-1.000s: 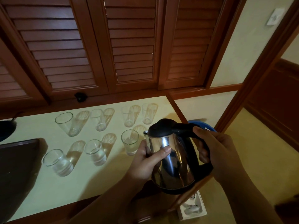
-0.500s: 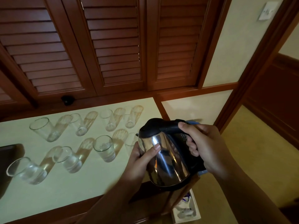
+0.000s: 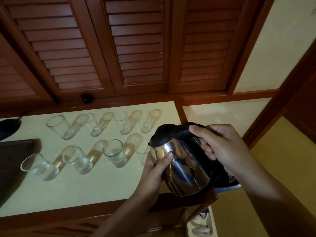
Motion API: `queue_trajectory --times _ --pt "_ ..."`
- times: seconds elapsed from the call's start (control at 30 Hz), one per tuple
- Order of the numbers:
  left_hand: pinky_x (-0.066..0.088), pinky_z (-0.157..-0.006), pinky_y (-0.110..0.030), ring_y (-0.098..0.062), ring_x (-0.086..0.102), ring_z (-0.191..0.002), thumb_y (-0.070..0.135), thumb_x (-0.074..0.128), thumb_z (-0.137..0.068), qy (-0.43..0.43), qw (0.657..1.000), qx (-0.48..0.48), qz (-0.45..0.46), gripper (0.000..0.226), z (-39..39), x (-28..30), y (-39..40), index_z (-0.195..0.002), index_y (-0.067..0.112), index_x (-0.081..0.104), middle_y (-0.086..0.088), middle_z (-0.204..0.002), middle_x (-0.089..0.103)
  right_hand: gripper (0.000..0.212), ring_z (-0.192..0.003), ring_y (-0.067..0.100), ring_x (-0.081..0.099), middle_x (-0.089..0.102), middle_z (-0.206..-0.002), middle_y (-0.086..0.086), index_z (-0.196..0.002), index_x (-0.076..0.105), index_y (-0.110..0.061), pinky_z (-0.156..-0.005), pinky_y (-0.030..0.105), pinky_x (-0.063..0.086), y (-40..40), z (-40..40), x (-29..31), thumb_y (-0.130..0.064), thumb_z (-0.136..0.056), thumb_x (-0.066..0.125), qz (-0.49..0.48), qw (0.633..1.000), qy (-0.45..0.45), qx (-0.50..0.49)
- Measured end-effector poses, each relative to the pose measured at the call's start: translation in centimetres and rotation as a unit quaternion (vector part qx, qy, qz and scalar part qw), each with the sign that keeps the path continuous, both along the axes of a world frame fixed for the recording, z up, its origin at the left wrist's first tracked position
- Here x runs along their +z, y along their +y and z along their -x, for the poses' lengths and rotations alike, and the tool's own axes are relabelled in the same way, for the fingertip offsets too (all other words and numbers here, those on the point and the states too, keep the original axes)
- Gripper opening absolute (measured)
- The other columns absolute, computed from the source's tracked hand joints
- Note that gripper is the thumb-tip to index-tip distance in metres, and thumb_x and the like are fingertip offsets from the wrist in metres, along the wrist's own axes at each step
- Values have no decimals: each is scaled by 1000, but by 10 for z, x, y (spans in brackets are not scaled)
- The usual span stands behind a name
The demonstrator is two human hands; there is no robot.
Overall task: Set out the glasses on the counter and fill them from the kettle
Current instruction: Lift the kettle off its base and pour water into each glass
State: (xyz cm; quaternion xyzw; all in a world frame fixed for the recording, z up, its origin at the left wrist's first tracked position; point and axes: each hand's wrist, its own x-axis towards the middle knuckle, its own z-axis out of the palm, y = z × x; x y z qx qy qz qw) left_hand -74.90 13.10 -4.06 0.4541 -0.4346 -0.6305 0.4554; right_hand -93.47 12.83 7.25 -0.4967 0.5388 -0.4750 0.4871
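Observation:
A steel kettle (image 3: pixel 183 168) with a black lid and handle hangs above the counter's right front corner, tilted left. My right hand (image 3: pixel 220 147) grips the black handle. My left hand (image 3: pixel 156 166) holds the steel body, thumb across its front. Several clear glasses stand in two rows on the pale counter (image 3: pixel 85 190). The front-row glass (image 3: pixel 115 153) left of the spout holds some water. Another front-row glass (image 3: pixel 142 151) sits right beside the spout, partly hidden by the kettle.
A dark tray (image 3: pixel 15 161) lies at the counter's left. A black object (image 3: pixel 8 125) with a cord sits at the back left. Louvred wooden doors (image 3: pixel 136 48) rise behind. A blue-rimmed kettle base (image 3: pixel 229 183) shows under the kettle. A white box (image 3: pixel 201 226) sits below.
The view has swung, so glasses and kettle shift in frame. The kettle stays in both hands near the rightmost front glass, and its base now shows below rather than behind.

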Motion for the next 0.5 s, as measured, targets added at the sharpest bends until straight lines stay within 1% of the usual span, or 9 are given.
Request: queue_trajectory --times 0.07,0.17,0.27,0.4,0.5 --pt "57 -104 -60 -29 73 -123 54 75 -80 6 1000 6 -6 74 -1 -2 -1 -145 24 55 -9 -133 75 43 -40 15 35 40 -50 6 -63 58 -5 -42 26 28 -4 0 1 -34 -89 75 -7 1000 2 8" --pt "60 -100 -52 -26 73 -122 55 75 -77 14 1000 5 -12 75 -2 -5 -2 -144 27 55 -6 -132 76 42 -41 15 37 43 -51 6 -57 60 -14 -43 26 30 -8 -2 4 -40 -85 76 -17 999 9 26" --pt "60 -100 -51 -25 74 -121 55 74 -78 17 1000 2 -16 75 -2 -6 -3 -145 28 54 -5 -133 76 41 -40 13 38 44 -50 3 -51 62 -22 -43 25 31 -13 -4 6 -39 -84 77 -21 999 16 43" --pt "61 -93 -41 -24 75 -118 55 74 -76 29 999 1 -20 75 -1 -7 -5 -143 26 55 -5 -129 78 45 -37 9 40 45 -47 0 -49 60 -21 -40 17 35 -19 -4 8 -31 -90 76 -22 998 24 48" --pt "63 -94 -43 -27 76 -118 54 73 -78 30 999 0 -17 75 0 -7 -7 -144 22 54 -8 -128 78 45 -37 9 41 45 -47 0 -50 59 -19 -40 16 36 -21 -3 9 -32 -90 76 -20 998 29 52"
